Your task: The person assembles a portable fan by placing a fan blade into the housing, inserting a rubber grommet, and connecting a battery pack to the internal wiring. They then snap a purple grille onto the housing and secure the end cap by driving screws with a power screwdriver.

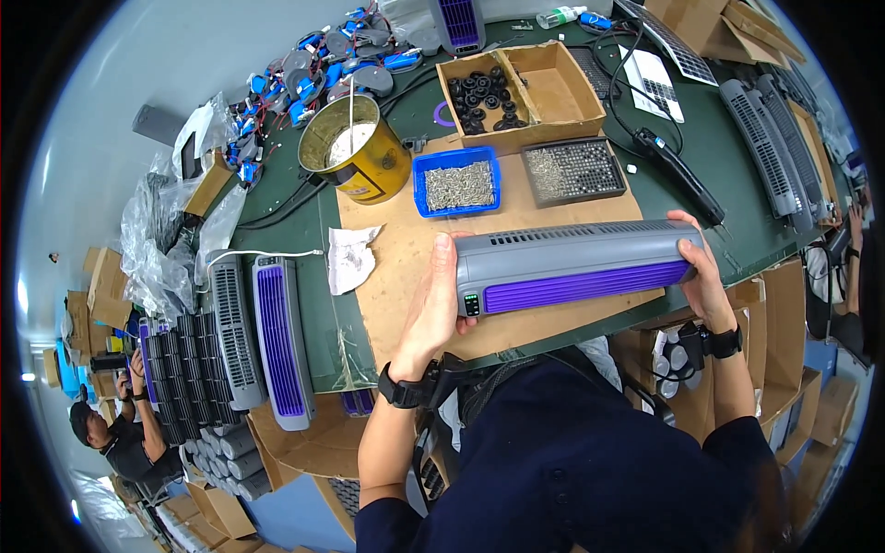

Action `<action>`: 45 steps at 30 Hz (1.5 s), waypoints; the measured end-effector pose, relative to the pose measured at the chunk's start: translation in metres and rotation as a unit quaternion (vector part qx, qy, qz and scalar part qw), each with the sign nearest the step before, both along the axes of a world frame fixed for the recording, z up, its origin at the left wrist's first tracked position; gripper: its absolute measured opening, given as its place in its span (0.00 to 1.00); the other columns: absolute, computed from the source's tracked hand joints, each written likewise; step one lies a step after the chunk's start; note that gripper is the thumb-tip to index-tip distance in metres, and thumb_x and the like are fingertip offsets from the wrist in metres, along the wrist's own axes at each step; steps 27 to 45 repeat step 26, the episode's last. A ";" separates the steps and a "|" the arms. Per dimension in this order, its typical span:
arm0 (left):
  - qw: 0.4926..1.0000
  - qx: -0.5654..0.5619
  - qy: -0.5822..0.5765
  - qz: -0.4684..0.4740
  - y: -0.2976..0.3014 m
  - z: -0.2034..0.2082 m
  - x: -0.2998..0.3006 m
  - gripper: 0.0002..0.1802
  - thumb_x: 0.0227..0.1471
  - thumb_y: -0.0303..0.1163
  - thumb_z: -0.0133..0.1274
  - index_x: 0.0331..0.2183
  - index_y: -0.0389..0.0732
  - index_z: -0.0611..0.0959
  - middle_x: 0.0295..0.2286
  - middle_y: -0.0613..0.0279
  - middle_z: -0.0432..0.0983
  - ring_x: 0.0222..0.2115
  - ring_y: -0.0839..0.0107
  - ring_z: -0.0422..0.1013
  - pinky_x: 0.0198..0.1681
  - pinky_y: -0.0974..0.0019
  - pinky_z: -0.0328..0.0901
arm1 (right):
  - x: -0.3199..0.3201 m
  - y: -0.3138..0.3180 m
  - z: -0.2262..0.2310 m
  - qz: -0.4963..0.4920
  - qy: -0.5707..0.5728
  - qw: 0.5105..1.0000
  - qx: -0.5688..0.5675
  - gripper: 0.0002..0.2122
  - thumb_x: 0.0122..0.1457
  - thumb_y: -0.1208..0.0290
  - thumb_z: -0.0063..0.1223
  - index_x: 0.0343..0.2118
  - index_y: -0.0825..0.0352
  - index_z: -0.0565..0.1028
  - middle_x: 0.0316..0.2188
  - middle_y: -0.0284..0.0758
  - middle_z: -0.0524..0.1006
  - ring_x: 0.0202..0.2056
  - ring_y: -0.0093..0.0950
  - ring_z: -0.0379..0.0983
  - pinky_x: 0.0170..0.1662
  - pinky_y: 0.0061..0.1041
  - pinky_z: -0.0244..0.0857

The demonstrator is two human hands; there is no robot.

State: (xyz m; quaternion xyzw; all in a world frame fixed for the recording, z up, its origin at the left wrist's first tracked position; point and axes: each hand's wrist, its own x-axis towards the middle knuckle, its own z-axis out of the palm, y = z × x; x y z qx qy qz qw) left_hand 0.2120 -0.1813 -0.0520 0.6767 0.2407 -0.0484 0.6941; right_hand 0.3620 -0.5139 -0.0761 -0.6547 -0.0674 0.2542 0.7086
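Between my two hands I hold a long grey tower fan [590,249] with a purple slatted grille, lying sideways over the cardboard mat [406,323]. My left hand [433,304] grips its left end, beside a small dark panel lit with green marks. At the opposite end, my right hand [702,276] is wrapped round the housing, its thumb on the front. Just beyond the fan stand a blue tray of screws [458,186] and a dark tray [573,171] of small metal parts. A crumpled white paper [352,260] lies left of my left hand.
A yellow can [380,175] stands left of the trays, a cardboard box of black wheel-like parts [516,88] behind them. A corded electric screwdriver [680,175] lies right. More grey housings [284,341] sit at the left edge. Another person [129,433] is at far left.
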 end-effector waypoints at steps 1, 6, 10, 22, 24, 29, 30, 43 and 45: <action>1.000 -0.004 0.004 0.002 -0.001 -0.001 0.001 0.43 0.59 0.69 0.22 0.50 0.40 0.70 0.19 0.65 0.70 0.14 0.80 0.63 0.15 0.76 0.59 | 0.000 0.000 0.000 -0.001 0.000 1.000 0.000 0.26 0.57 0.56 0.53 0.57 0.59 0.63 0.49 0.34 0.66 0.50 0.26 0.64 0.52 0.25 0.60; 1.000 -0.003 0.003 0.007 -0.004 0.000 0.002 0.44 0.59 0.69 0.22 0.49 0.39 0.70 0.19 0.65 0.69 0.13 0.80 0.63 0.14 0.75 0.57 | 0.004 0.000 -0.001 -0.010 0.012 1.000 0.007 0.25 0.57 0.56 0.53 0.56 0.59 0.64 0.47 0.33 0.67 0.49 0.25 0.65 0.51 0.24 0.60; 1.000 -0.015 0.008 0.011 -0.006 -0.002 0.001 0.44 0.59 0.69 0.22 0.49 0.38 0.70 0.19 0.65 0.69 0.13 0.80 0.62 0.14 0.75 0.57 | 0.002 0.000 0.001 -0.013 0.020 1.000 0.009 0.24 0.57 0.57 0.53 0.55 0.58 0.65 0.46 0.33 0.68 0.49 0.25 0.66 0.50 0.24 0.61; 0.996 -0.029 -0.061 -0.052 -0.030 -0.003 0.007 0.52 0.53 0.75 0.21 0.61 0.41 0.61 0.42 0.52 0.73 0.25 0.72 0.74 0.16 0.75 0.65 | -0.005 -0.046 0.013 -0.051 -0.081 0.995 0.033 0.22 0.60 0.53 0.53 0.53 0.58 0.67 0.46 0.29 0.67 0.48 0.21 0.65 0.50 0.23 0.61; 0.984 -0.094 -0.102 -0.111 -0.044 -0.003 0.008 0.60 0.47 0.80 0.21 0.65 0.40 0.53 0.54 0.46 0.65 0.34 0.66 0.77 0.19 0.72 0.70 | -0.011 -0.081 0.030 -0.079 -0.074 0.991 0.080 0.23 0.58 0.53 0.55 0.53 0.59 0.67 0.45 0.29 0.70 0.45 0.22 0.68 0.48 0.24 0.65; 0.943 -0.135 -0.120 -0.279 -0.037 -0.022 0.015 0.59 0.47 0.80 0.19 0.65 0.43 0.53 0.58 0.50 0.63 0.39 0.62 0.77 0.20 0.70 0.73 | -0.026 -0.146 0.044 -0.123 -0.105 0.984 0.075 0.27 0.54 0.48 0.58 0.54 0.57 0.68 0.47 0.31 0.70 0.49 0.24 0.68 0.54 0.27 0.64; 0.943 -0.135 -0.120 -0.279 -0.037 -0.022 0.015 0.59 0.47 0.80 0.19 0.65 0.43 0.53 0.58 0.50 0.63 0.39 0.62 0.77 0.20 0.70 0.73 | -0.026 -0.146 0.044 -0.123 -0.105 0.984 0.075 0.27 0.54 0.48 0.58 0.54 0.57 0.68 0.47 0.31 0.70 0.49 0.24 0.68 0.54 0.27 0.64; 0.943 -0.135 -0.120 -0.279 -0.037 -0.022 0.015 0.59 0.47 0.80 0.19 0.65 0.43 0.53 0.58 0.50 0.63 0.39 0.62 0.77 0.20 0.70 0.73 | -0.026 -0.146 0.044 -0.123 -0.105 0.984 0.075 0.27 0.54 0.48 0.58 0.54 0.57 0.68 0.47 0.31 0.70 0.49 0.24 0.68 0.54 0.27 0.64; 0.943 -0.135 -0.120 -0.279 -0.037 -0.022 0.015 0.59 0.47 0.80 0.19 0.65 0.43 0.53 0.58 0.50 0.63 0.39 0.62 0.77 0.20 0.70 0.73 | -0.026 -0.146 0.044 -0.123 -0.105 0.984 0.075 0.27 0.54 0.48 0.58 0.54 0.57 0.68 0.47 0.31 0.70 0.49 0.24 0.68 0.54 0.27 0.64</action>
